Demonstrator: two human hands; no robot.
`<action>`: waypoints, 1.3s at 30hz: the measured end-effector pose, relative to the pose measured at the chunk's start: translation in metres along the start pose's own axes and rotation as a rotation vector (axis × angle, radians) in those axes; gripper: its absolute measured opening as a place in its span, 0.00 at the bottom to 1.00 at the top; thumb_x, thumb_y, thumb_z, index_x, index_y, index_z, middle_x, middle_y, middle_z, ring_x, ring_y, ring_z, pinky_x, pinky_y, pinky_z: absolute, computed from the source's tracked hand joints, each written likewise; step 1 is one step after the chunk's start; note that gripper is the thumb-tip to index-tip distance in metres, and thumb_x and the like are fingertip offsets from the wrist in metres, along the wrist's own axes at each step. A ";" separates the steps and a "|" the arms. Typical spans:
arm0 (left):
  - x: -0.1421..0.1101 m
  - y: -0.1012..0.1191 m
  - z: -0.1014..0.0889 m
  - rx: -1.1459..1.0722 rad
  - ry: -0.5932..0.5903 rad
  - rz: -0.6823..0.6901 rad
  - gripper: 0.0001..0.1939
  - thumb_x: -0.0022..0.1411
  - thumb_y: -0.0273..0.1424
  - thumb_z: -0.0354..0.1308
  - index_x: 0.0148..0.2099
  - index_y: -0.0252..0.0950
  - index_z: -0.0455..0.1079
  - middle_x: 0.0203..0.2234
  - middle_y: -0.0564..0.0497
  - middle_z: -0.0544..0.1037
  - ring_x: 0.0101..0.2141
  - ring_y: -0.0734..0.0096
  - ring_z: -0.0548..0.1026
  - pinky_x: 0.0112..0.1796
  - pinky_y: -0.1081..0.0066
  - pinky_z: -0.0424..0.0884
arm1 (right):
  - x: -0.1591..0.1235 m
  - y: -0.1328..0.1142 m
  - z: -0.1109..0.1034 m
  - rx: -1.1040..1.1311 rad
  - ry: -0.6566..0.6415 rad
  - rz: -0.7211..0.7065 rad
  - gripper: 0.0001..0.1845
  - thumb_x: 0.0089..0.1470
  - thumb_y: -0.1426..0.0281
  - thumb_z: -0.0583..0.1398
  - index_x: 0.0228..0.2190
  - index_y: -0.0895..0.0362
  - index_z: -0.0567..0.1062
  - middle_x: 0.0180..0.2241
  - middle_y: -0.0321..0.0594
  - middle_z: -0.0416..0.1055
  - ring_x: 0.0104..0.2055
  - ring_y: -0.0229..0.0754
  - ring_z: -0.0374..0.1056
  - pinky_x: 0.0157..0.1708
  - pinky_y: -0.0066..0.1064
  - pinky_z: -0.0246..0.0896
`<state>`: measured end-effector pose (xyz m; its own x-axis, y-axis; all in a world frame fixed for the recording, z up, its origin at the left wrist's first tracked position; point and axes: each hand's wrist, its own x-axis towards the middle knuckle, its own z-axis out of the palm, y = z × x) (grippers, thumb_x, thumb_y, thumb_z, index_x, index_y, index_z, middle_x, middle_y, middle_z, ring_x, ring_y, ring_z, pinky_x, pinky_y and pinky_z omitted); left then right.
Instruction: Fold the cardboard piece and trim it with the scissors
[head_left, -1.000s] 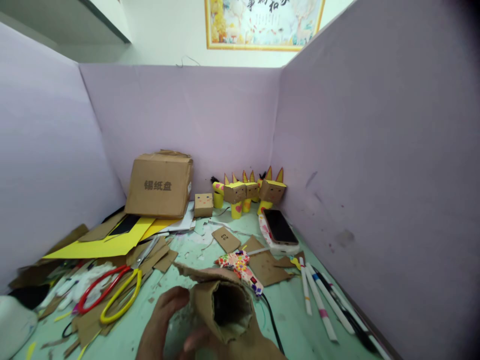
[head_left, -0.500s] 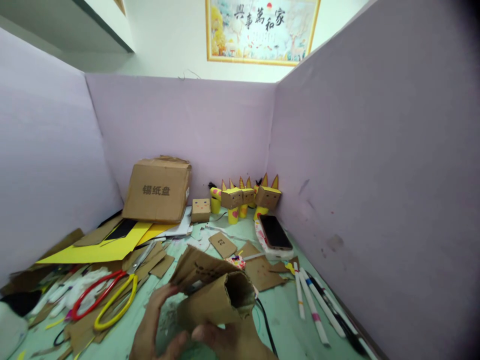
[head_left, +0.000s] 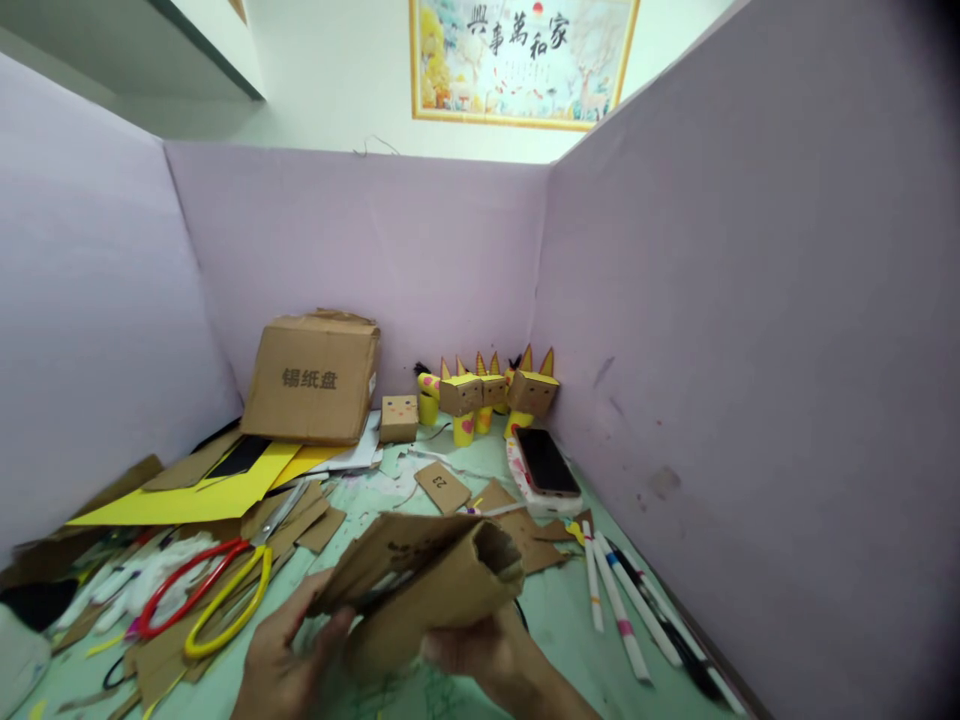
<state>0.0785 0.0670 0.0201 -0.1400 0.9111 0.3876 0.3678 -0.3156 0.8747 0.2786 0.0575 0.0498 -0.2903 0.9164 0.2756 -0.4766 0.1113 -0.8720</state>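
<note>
A piece of brown cardboard (head_left: 431,610), curled into a tube with a loose flap behind it, is held just above the table at the bottom middle. Its round open end faces up and right. My left hand (head_left: 294,640) pinches the left edge of the flap between thumb and fingers. From below, my right hand (head_left: 487,655) grips the tube near its open end, with the thumb on the front and most fingers hidden behind. Red-and-yellow-handled scissors (head_left: 225,610) lie left of my left hand, on cardboard scraps (head_left: 161,665).
Markers (head_left: 626,610) lie at the right. A phone (head_left: 547,462) rests on a white block behind. Cardboard animal figures (head_left: 487,395), a small face box (head_left: 398,418) and a large carton (head_left: 311,380) stand at the back. Yellow card (head_left: 187,505) lies left. Purple panels (head_left: 360,240) enclose the table.
The cardboard tube has tilted, with its open end shifting slightly right and up. My right hand has moved right along its underside; my left hand now grips the flap edge more closely.
</note>
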 end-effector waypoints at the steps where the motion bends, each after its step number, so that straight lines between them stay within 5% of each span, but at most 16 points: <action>1: -0.001 0.004 0.000 -0.014 0.001 -0.002 0.16 0.50 0.47 0.61 0.36 0.42 0.76 0.29 0.53 0.80 0.32 0.60 0.76 0.33 0.73 0.70 | 0.001 0.001 -0.003 0.031 0.004 0.010 0.32 0.30 0.58 0.72 0.41 0.53 0.75 0.38 0.41 0.77 0.42 0.54 0.72 0.41 0.43 0.67; 8: 0.003 0.009 -0.010 0.030 -0.092 -0.001 0.14 0.51 0.44 0.60 0.30 0.39 0.77 0.20 0.54 0.78 0.23 0.64 0.74 0.25 0.75 0.68 | 0.009 -0.007 -0.010 0.262 -0.132 0.017 0.30 0.32 0.65 0.72 0.42 0.57 0.75 0.36 0.41 0.77 0.41 0.51 0.73 0.44 0.43 0.65; 13: 0.008 0.011 -0.013 0.080 0.040 -0.047 0.14 0.48 0.44 0.61 0.25 0.38 0.74 0.19 0.54 0.78 0.23 0.64 0.74 0.24 0.75 0.69 | 0.015 -0.010 -0.011 0.231 -0.030 -0.037 0.37 0.31 0.62 0.73 0.46 0.53 0.72 0.42 0.41 0.76 0.47 0.53 0.70 0.48 0.45 0.63; 17: 0.014 0.014 -0.019 0.112 0.011 -0.084 0.15 0.45 0.45 0.63 0.26 0.38 0.76 0.20 0.52 0.79 0.24 0.62 0.76 0.26 0.73 0.71 | 0.019 -0.003 -0.016 0.177 0.053 -0.055 0.41 0.34 0.60 0.73 0.51 0.53 0.68 0.45 0.43 0.75 0.50 0.55 0.68 0.50 0.47 0.62; 23: 0.024 0.007 -0.022 -0.310 0.041 -0.342 0.36 0.38 0.46 0.69 0.50 0.38 0.69 0.38 0.46 0.80 0.44 0.53 0.76 0.38 0.68 0.75 | 0.023 0.003 -0.025 0.314 0.330 -0.038 0.39 0.37 0.60 0.71 0.52 0.49 0.67 0.42 0.37 0.77 0.46 0.46 0.71 0.52 0.41 0.62; 26: 0.020 0.009 -0.013 -0.549 -0.054 -0.476 0.43 0.31 0.47 0.72 0.50 0.38 0.67 0.42 0.43 0.78 0.44 0.51 0.76 0.37 0.67 0.76 | 0.027 0.001 -0.026 0.375 0.443 -0.038 0.37 0.35 0.61 0.72 0.50 0.47 0.70 0.43 0.35 0.77 0.47 0.47 0.71 0.53 0.44 0.62; 32: 0.008 0.028 -0.001 -0.708 -0.106 -0.546 0.38 0.33 0.42 0.73 0.48 0.36 0.67 0.43 0.42 0.77 0.43 0.51 0.75 0.32 0.65 0.77 | 0.028 0.006 -0.020 0.398 0.541 -0.013 0.37 0.33 0.60 0.73 0.48 0.47 0.72 0.43 0.33 0.77 0.48 0.45 0.71 0.55 0.39 0.61; 39: 0.013 0.022 -0.003 -0.603 -0.116 -0.493 0.31 0.38 0.34 0.72 0.46 0.32 0.70 0.37 0.45 0.79 0.37 0.57 0.76 0.32 0.67 0.76 | 0.025 0.009 -0.015 0.351 0.428 0.030 0.36 0.36 0.58 0.72 0.49 0.48 0.70 0.40 0.35 0.77 0.45 0.44 0.71 0.45 0.36 0.67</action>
<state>0.0818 0.0711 0.0453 -0.0481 0.9948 -0.0899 -0.2789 0.0730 0.9575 0.2796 0.0870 0.0423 0.0197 0.9998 -0.0001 -0.7427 0.0146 -0.6694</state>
